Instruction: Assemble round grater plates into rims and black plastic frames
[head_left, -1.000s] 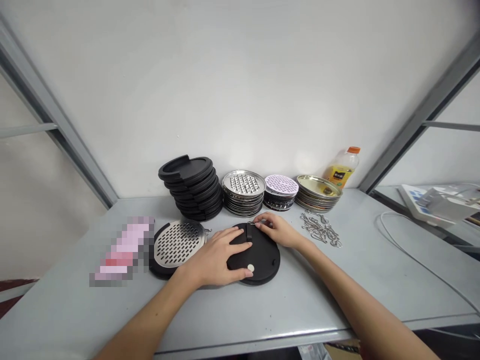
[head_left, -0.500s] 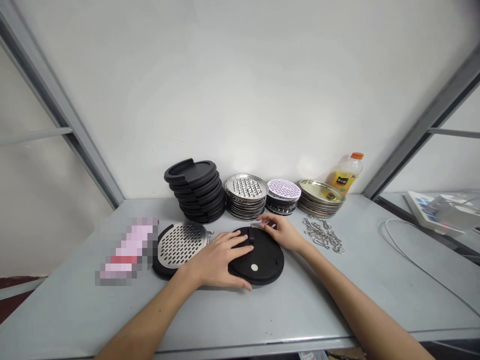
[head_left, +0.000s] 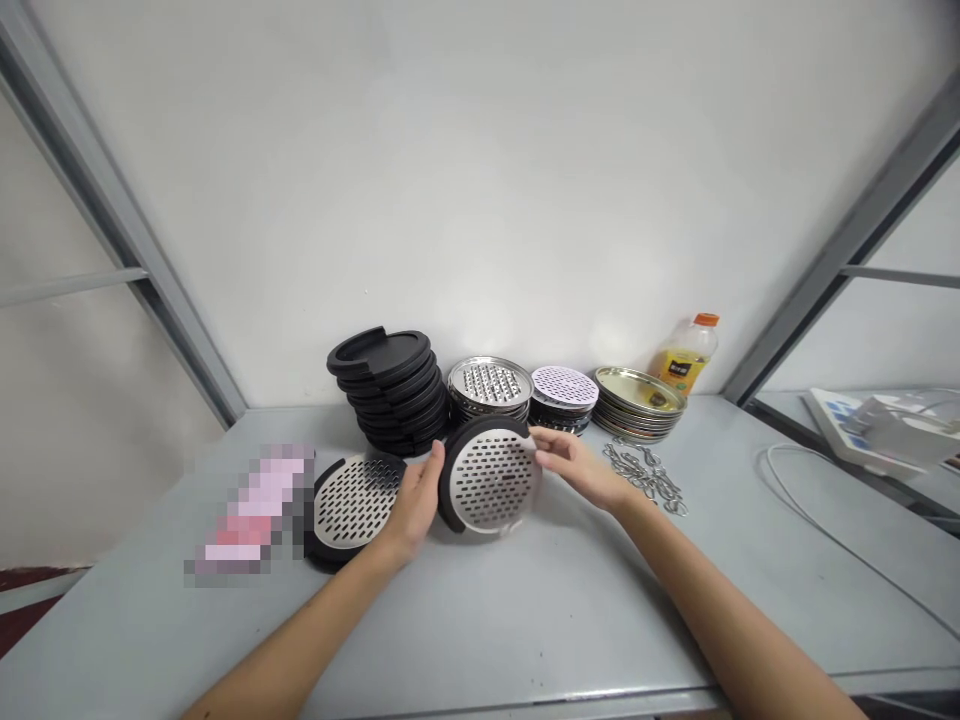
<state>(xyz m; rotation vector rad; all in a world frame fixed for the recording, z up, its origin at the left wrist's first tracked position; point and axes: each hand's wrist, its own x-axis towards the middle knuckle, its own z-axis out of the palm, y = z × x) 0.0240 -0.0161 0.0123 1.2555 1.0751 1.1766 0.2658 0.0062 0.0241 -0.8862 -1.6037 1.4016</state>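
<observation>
A round black holder with a slotted metal disc (head_left: pixel 493 482) is tilted up off the table, its metal face toward me. My left hand (head_left: pixel 417 500) grips its left edge, with the thumb at the rim and the other fingers hidden. At the upper right edge, my right hand (head_left: pixel 576 466) pinches the rim with thumb and fingertips. A second black holder with a slotted disc (head_left: pixel 358 503) lies flat on the left, partly behind my left hand.
Behind stand black holders (head_left: pixel 386 385), grater discs (head_left: pixel 491 385), lilac-topped discs (head_left: pixel 564 388) and gold-coloured lids (head_left: pixel 640 392). Metal hooks (head_left: pixel 646 475) lie right, near a bottle (head_left: pixel 686 360). A cable (head_left: pixel 817 515) crosses the grey table (head_left: pixel 480 640); a blurred pink item (head_left: pixel 259 505) lies left.
The black holder that lay back side up has been lifted and turned, showing its slotted metal face. My left hand has moved from its top to its left edge.
</observation>
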